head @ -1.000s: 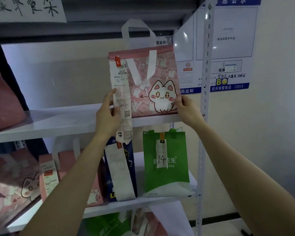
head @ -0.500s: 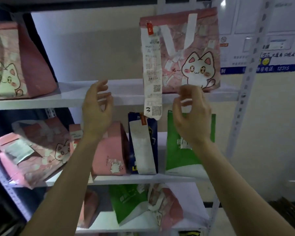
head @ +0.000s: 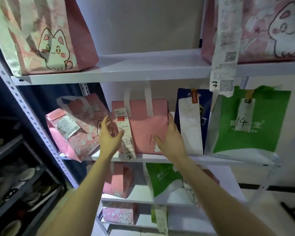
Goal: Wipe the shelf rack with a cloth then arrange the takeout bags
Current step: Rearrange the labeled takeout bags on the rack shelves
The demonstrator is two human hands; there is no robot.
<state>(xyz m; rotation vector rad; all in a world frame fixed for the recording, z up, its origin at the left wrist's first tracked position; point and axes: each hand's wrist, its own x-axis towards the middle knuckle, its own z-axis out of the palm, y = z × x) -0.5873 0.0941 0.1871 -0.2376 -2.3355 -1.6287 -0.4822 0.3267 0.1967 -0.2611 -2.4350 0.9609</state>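
A plain pink takeout bag (head: 143,123) with white handles and a receipt marked 2 stands on the middle shelf (head: 211,160) of the white shelf rack. My left hand (head: 109,135) is open at its left side, fingers spread. My right hand (head: 171,138) is open at its right front, fingers straight against the bag. Left of it a pink cat bag (head: 75,126) lies tipped over the shelf edge. A navy bag (head: 192,120) and a green bag (head: 249,121) marked 14 stand to the right. No cloth is in view.
The upper shelf (head: 143,68) carries a pink cat bag at the left (head: 46,36) and another at the right (head: 262,29), whose long receipt marked 3 hangs past the edge. Lower shelves hold more pink and green bags. A dark rack with dishes (head: 15,184) stands at the left.
Both hands let go of the cat bag on the upper shelf and dropped to the plain pink bag on the middle shelf. The view tilted down and moved closer.
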